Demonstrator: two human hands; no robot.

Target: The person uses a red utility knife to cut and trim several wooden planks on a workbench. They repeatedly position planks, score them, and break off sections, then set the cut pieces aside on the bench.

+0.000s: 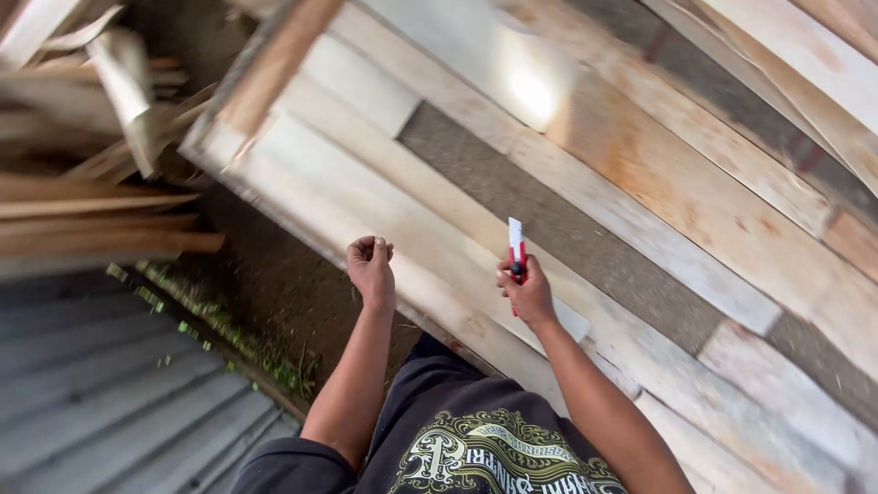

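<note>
A broad surface (640, 183) of pale veneer sheets fills most of the view, running diagonally from upper left to lower right; the thin sheets overlap one another, with darker grey strips showing between them and a bright patch of light near the top. To the left of it lies a loose heap of wood offcuts (101, 165), long thin strips pointing in several directions. Below that heap sits corrugated grey roofing (101, 402), with a narrow line of grass (229, 334) and bare soil along its edge.

The person stands at the near edge of the veneer stack, dark printed shirt (476, 439) at the bottom of the view. The two hands are apart. The right hand (528, 291) is clamped around a red and white utility knife (517, 245), whose upper end points up above the fingers, over the pale sheets. The left hand (370, 267) is curled into a loose fist at the stack's edge; I cannot tell whether it holds anything.
</note>
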